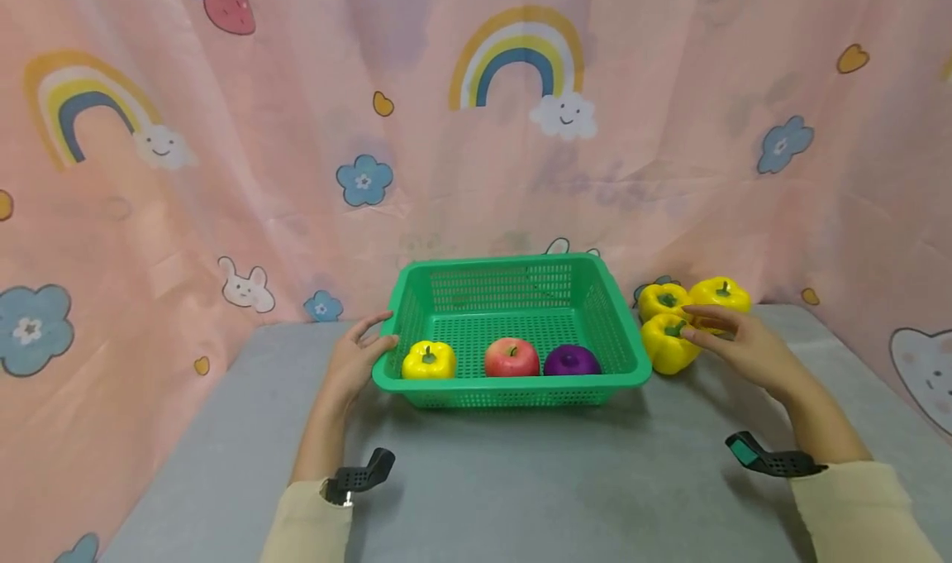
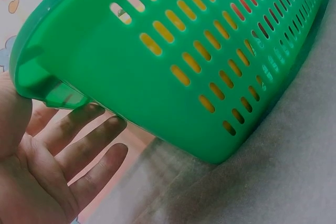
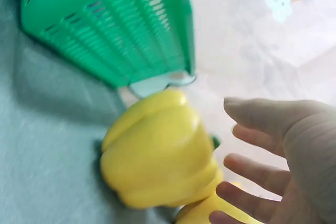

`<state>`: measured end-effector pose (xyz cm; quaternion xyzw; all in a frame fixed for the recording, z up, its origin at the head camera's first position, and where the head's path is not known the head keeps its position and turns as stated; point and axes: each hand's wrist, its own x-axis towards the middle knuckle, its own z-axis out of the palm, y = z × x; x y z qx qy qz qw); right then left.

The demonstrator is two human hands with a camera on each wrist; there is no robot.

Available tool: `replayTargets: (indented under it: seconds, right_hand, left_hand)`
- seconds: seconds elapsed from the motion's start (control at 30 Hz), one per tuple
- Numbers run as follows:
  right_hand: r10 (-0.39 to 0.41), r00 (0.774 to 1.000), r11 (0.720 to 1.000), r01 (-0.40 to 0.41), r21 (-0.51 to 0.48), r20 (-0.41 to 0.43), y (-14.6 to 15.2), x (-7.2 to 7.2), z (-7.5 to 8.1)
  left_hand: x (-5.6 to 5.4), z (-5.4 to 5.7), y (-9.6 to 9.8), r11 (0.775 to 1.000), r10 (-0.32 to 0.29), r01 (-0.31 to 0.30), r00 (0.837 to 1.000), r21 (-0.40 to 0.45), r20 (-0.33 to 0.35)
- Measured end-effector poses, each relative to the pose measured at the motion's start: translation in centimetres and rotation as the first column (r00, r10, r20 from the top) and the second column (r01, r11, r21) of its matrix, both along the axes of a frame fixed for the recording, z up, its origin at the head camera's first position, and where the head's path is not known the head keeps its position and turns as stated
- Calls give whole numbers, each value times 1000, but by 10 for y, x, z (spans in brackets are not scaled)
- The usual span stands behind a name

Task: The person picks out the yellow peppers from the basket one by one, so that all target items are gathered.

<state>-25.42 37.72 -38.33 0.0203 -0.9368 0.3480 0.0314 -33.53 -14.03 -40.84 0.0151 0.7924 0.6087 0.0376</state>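
A green plastic basket holds a yellow bell pepper, a red apple and a purple round fruit or vegetable along its near side. At the basket's left rim is my left hand, its fingers loosely extended; in the left wrist view some fingertips lie behind the rim. My right hand hovers with spread fingers over several yellow bell peppers to the right of the basket. Its thumb is close to the front pepper; the right wrist view shows a gap between this pepper and the fingers.
Two more yellow peppers stand behind, one near the basket and one farther right. Everything rests on a grey table. A pink patterned curtain hangs right behind the table's back edge.
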Motion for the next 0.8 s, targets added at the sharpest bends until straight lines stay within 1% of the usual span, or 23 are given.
replayTargets:
  seconds: [0.1,0.2,0.3,0.37,0.5,0.63,0.73,0.8]
  right_hand:
    - [-16,1000,1000,16,4,-26,-4,3,10]
    - [-30,996,1000,30,4,-89,-11,7,21]
    - [-37,987,999,35,-14,-156,-19,11,32]
    - [-39,983,999,33,-35,-178,-24,14,38]
    - [-33,979,996,16,-85,-203,-36,21,48]
    - [-45,974,994,22,-106,-224,-48,27,56]
    - [-56,974,994,34,-106,-217,-58,32,58]
    - [-31,975,993,5,-115,-222,-64,34,58]
  left_hand:
    - [-1,0,1,1000,8,-8,1000,5,6]
    - [-1,0,2,1000,14,-14,1000,7,8]
    - [-2,-1,2,1000,13,-13,1000,8,6]
    - [-3,-2,1,1000,11,-11,1000,10,6]
    - [-3,0,1,1000,9,-9,1000,6,2]
    - [-2,1,1,1000,0,0,1000,16,1]
    - [-2,0,1,999,1,-2,1000,32,5]
    - [-1,-1,2,999,6,-7,1000,37,7]
